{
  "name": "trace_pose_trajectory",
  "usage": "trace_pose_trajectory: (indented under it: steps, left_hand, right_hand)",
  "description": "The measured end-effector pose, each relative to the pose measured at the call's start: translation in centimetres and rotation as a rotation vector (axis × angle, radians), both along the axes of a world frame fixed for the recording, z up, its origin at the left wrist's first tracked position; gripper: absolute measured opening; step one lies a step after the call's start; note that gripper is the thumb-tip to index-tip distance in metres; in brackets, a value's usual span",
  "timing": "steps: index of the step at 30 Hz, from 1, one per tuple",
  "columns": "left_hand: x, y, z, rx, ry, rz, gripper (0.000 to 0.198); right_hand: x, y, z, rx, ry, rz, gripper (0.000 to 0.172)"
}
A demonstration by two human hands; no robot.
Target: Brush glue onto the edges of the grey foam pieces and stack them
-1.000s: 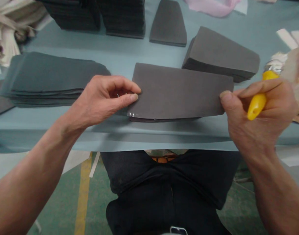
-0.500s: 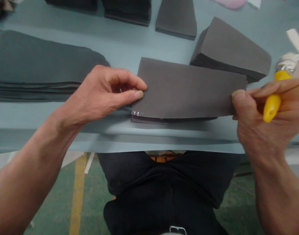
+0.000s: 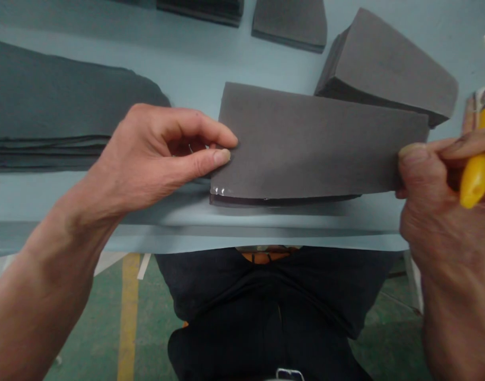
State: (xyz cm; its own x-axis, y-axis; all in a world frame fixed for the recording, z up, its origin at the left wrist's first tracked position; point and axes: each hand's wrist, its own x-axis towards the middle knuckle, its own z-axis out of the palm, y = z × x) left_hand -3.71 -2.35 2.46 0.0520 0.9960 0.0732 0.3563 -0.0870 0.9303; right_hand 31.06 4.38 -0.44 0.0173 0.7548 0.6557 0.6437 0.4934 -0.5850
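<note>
A dark grey flat piece, foam or fabric by its look, spans between my two hands above the table's front edge. My left hand pinches its left end between thumb and index finger. My right hand grips the right end with thumb and fingers, and also holds a yellow-handled brush whose head is cut off by the right edge. Small shiny wet spots show at the piece's lower left corner. Beneath its lower edge a second dark layer peeks out; whether the two touch is hidden.
A stack of dark green-grey pieces lies at the left. Behind the held piece is a stack of grey pieces, with a smaller stack and a black stack further back. The pale blue table ends before my lap.
My right hand has moved right with the brush and the right end of the grey piece, so more of the piece shows. My left hand keeps its pinch. The view has shifted slightly.
</note>
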Motion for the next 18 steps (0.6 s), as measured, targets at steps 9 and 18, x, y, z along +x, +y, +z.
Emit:
trace_pose_trajectory:
  steps: [9,18]
  left_hand:
    - [0.0,-0.1,0.0,0.001,0.014,0.002,0.017]
    - [0.2,-0.3,0.6,-0.010,0.144,0.005,0.017]
  right_hand:
    - [-0.3,0.2,-0.1,0.121,-0.017,0.047,0.047]
    - [0.4,0.3,-0.3,0.147,-0.066,0.046,0.038]
